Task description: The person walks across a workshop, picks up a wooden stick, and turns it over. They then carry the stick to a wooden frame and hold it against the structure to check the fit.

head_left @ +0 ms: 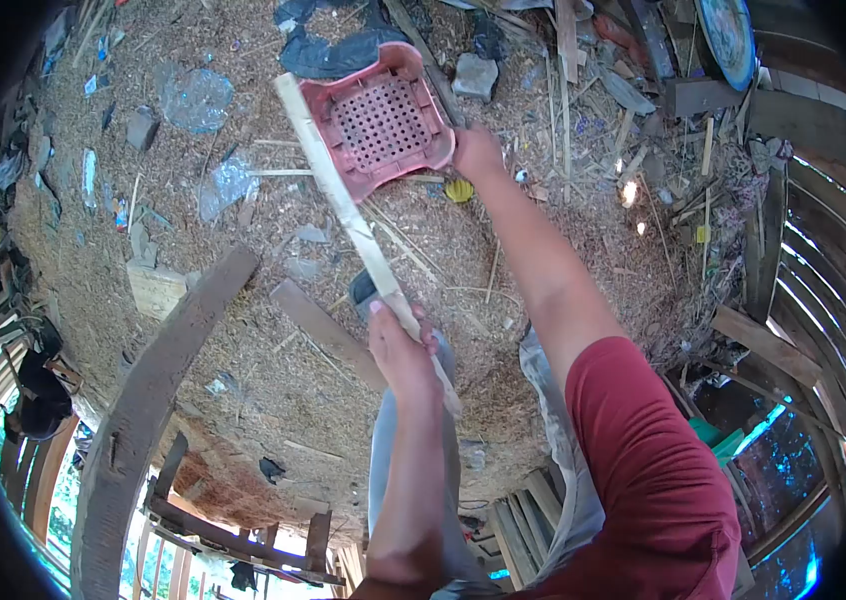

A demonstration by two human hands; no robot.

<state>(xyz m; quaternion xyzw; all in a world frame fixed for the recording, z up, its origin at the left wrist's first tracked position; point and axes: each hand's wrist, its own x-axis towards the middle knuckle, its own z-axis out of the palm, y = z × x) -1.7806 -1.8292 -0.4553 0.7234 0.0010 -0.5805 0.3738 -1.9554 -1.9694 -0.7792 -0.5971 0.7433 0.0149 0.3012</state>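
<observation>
My left hand [398, 345] is closed around a long, pale wooden strip [348, 215]. The strip slants up and to the left, its far end lying along the left side of a pink plastic stool [383, 125] with a perforated seat. At the stool's right corner is my right hand [478, 152], its fingers closed on the edge and partly hidden. The stool is tipped, showing the hollow side of its seat.
Wood shavings and plastic scraps cover the ground. A thick wooden post [158, 385] rises at the left, beside a board [328, 330]. A grey block [475, 77] and dark cloth [338, 45] lie near the stool. Slatted walls [828, 290] stand to the right.
</observation>
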